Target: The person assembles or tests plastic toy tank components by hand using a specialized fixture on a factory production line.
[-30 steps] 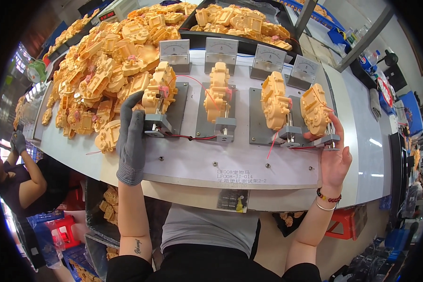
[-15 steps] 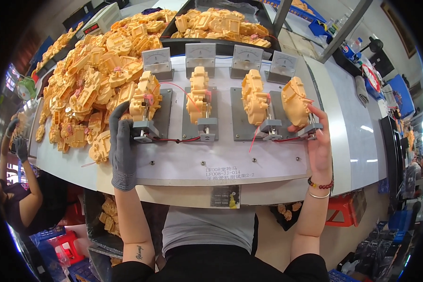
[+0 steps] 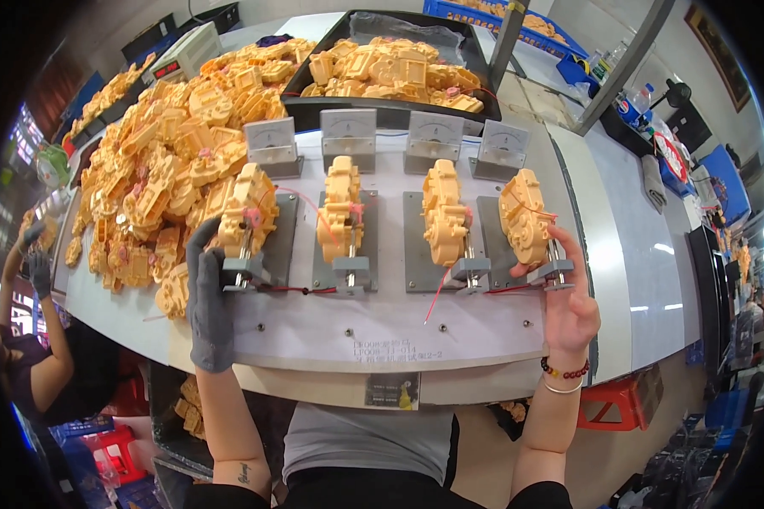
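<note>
On the board [image 3: 382,318], four housings [image 3: 443,212] stood abreast, long axes pointing away from the person; the left hand [image 3: 208,297] bent beside the leftmost, the right hand [image 3: 571,310] curved around the rightmost's near end, both grips unclear.

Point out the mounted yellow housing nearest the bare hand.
The rightmost housing: the bare right hand is right beside it; the other three mounted housings stand farther left.

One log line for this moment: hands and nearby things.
left hand: gloved, at leftmost yellow housing | right hand: ungloved, at rightmost yellow housing | between: two housings | behind: four meters
</note>
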Available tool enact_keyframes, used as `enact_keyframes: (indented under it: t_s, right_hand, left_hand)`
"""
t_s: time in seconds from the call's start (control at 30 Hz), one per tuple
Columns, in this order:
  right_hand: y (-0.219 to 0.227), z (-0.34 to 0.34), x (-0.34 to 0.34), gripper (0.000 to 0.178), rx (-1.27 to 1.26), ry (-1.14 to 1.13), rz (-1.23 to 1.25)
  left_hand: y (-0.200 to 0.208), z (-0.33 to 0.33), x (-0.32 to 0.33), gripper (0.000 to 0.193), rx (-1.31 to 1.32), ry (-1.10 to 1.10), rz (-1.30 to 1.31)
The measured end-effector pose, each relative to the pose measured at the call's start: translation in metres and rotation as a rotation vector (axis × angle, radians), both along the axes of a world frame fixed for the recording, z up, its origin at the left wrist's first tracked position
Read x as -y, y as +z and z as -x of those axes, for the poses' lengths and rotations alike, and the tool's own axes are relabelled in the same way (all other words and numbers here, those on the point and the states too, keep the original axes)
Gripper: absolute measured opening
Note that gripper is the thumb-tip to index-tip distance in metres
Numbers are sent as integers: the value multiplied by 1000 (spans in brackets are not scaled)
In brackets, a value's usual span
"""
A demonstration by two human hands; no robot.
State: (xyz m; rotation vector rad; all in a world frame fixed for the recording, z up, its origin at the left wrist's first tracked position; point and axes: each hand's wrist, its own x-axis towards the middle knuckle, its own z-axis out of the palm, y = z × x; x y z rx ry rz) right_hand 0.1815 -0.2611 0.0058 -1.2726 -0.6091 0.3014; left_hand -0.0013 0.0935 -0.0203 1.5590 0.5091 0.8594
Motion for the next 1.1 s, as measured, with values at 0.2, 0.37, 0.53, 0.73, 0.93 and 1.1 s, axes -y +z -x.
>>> enact_keyframes:
  t_s: [0.2, 0.37, 0.53, 0.73, 0.93, 1.1]
  right_hand:
    - [1, -1, -8, 93, -34, -44, 13]
    - [4, -3, -4, 100, -86, -71, 37]
    - [2, -6, -4, 104, -143, -17, 51]
    - [2, 0, -6, 101, -161, -23, 16]
    - [-3, -6, 1, 81, -50, 100, -48]
    - [1, -5, -3, 84, -3, -35, -89]
  left_hand:
    - [-3, 6, -14, 51, -8, 9, 92]
    - [-5, 0, -11, 61, 64, -2, 143]
    - [-12, 14, -22, 64, 39, 9, 183]
    - [-42, 46, -67, 55, 92, -169, 288]
    - [-34, 38, -50, 59, -133, 210, 70]
    - [-70, 58, -115, 51, -307, 295, -335]
